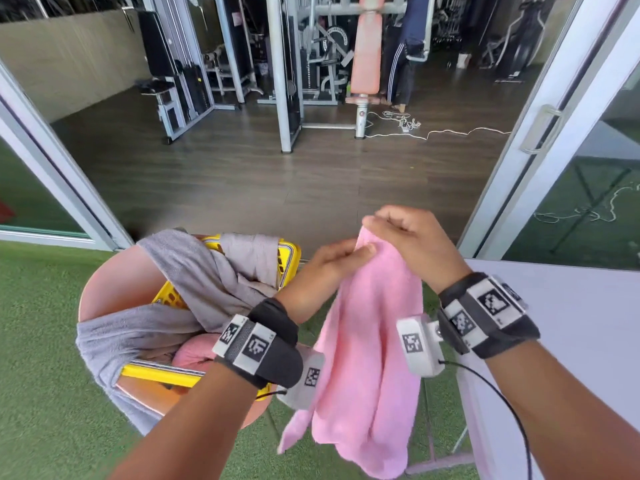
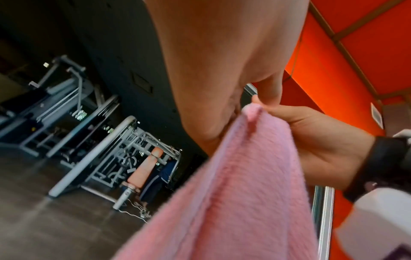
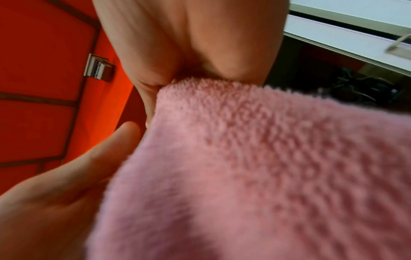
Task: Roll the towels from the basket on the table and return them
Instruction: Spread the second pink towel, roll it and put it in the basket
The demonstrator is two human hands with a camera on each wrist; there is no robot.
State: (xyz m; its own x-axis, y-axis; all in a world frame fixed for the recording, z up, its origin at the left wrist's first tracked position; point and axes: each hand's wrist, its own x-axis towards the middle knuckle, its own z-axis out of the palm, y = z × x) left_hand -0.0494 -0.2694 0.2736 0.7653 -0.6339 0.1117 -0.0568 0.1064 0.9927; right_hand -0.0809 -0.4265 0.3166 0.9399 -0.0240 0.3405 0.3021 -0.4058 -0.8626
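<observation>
While the pink towel [image 1: 367, 358] hangs in the air between the two forearms, both hands hold it at its top edge. The right hand [image 1: 412, 244] has its fingers curled over the upper corner, its grip closed on the cloth, and the left hand [image 1: 329, 268] pinches the same edge just beside it, thumb pressed against the fabric. From the left wrist view the towel [image 2: 233, 193] drapes down from the two hands, and the right wrist view shows its looped pile [image 3: 255, 167] bunched under the curled fingers. The towel's lower end dangles over the green turf [image 1: 41, 375], clear of the white counter [image 1: 571, 341] at the right. To the left, a yellow basket [image 1: 291, 258] sits on a pink round stool [image 1: 114, 282], with grey towels [image 1: 194, 282] spilling over its rim and a pink rolled towel [image 1: 194, 353] lying inside it.
</observation>
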